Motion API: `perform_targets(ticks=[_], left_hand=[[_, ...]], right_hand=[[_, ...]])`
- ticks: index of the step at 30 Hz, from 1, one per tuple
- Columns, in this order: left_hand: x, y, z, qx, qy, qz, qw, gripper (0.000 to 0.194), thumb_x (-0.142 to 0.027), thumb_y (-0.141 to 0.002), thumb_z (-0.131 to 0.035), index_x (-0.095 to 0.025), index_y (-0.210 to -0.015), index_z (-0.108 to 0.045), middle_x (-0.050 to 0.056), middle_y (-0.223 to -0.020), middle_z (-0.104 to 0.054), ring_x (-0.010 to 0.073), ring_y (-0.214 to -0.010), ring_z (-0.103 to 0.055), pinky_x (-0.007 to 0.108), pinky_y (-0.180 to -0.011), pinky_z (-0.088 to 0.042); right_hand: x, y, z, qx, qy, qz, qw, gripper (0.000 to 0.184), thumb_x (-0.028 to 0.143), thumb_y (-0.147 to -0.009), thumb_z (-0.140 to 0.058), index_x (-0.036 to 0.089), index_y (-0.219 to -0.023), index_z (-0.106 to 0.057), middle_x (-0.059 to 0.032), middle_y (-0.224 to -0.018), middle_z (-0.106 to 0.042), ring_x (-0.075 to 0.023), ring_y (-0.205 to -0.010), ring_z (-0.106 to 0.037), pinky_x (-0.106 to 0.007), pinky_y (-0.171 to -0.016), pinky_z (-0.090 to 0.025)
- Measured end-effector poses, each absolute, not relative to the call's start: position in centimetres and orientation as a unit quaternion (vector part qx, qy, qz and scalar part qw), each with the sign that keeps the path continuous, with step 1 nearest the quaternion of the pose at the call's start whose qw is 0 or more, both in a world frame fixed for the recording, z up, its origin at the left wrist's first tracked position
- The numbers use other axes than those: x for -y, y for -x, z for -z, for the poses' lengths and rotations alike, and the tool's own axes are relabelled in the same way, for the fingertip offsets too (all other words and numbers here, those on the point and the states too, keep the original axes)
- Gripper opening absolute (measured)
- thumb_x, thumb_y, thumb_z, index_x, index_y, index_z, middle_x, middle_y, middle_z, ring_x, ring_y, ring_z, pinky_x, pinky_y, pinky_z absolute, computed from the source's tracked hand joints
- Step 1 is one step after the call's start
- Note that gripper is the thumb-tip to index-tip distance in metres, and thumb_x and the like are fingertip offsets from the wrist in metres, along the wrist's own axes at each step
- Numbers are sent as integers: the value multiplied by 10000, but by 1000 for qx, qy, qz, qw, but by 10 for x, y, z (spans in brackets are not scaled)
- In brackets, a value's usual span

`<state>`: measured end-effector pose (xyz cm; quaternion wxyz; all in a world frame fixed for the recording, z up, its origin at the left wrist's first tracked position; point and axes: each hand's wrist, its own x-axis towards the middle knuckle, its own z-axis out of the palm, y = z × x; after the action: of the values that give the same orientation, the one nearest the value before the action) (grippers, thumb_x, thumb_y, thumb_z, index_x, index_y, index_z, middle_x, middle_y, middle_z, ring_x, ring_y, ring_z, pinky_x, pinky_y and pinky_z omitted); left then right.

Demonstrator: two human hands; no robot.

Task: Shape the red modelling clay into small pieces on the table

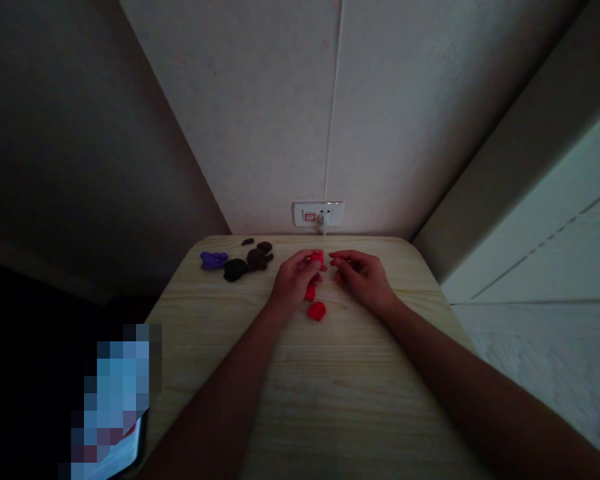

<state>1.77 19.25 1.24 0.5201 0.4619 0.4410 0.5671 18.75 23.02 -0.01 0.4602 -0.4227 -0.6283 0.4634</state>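
Over the far middle of the wooden table, my left hand [295, 280] is closed in a pinch on a piece of red modelling clay [317, 257]. Just to its right hovers my right hand [365, 277]. Its index finger and thumb are slightly apart with nothing visible between them, and the other fingers curl under. One red clay lump [310, 293] lies on the table beside the left palm, partly covered by it. Another red clay lump [317, 311] rests nearer to me, between my wrists.
On the table [330, 400], toward the back left, lie purple clay [213, 260], a black lump [235, 269] and several dark brown pieces [260, 259]. A wall socket [318, 214] with a plug and cable sits behind the table. A lit, partly blurred screen [123, 453] is at lower left.
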Motion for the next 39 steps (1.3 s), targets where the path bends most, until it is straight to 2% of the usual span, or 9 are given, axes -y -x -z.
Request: perform_targets(ticks=[4,7,12,15,24,34,39], left_hand=[[-193,-17,-13,-446,-452,-570,522,319,-365,-794,-735,-158,-1034,-703,63,-838,-742,125,-642,-611,241,-589,-445],[-192,-18,-15,-444,-445,-574,524,295,-347,-786,-736,-156,-1009,-700,59,-818,-738,128,-635,-608,244,-583,-440],[-192,-18,-16,-443,-443,-575,527,287,-343,-781,-737,-157,-997,-703,55,-806,-733,129,-628,-602,245,-570,-429],[-192,-18,-15,-443,-442,-573,530,290,-343,-782,-734,-152,-996,-698,57,-812,-735,126,-627,-601,245,-582,-437],[-194,-17,-13,-439,-445,-570,533,325,-366,-773,-748,-143,-1001,-685,50,-806,-731,122,-625,-600,240,-573,-430],[-195,-17,-10,-432,-440,-572,541,344,-371,-781,-751,-142,-1028,-684,59,-823,-742,124,-629,-612,244,-583,-439],[-195,-16,-10,-429,-438,-571,546,359,-396,-773,-759,-145,-1019,-685,58,-827,-735,122,-626,-611,243,-580,-436]], right_hand=[[-230,-188,-2,619,409,-475,473,398,534,-868,-662,163,-967,-768,-40,-720,-713,-148,-562,-604,-277,-544,-497],[-231,-188,-1,621,411,-471,472,400,527,-873,-656,163,-994,-771,-40,-736,-715,-153,-596,-620,-278,-571,-513],[-234,-189,1,622,413,-463,478,375,448,-792,-756,173,-1046,-774,-65,-845,-775,-172,-704,-679,-298,-690,-562],[-234,-190,2,614,406,-478,479,348,417,-761,-785,171,-1008,-781,-73,-873,-786,-177,-733,-696,-302,-715,-571],[-232,-190,-1,592,419,-498,476,292,409,-720,-825,175,-895,-813,-61,-757,-779,-170,-642,-676,-294,-643,-553],[-233,-189,0,602,418,-488,474,353,459,-758,-784,186,-978,-821,-65,-796,-793,-175,-656,-684,-300,-646,-552],[-231,-189,-3,588,418,-506,473,326,439,-669,-871,179,-854,-805,-56,-737,-775,-160,-608,-662,-280,-602,-531]])
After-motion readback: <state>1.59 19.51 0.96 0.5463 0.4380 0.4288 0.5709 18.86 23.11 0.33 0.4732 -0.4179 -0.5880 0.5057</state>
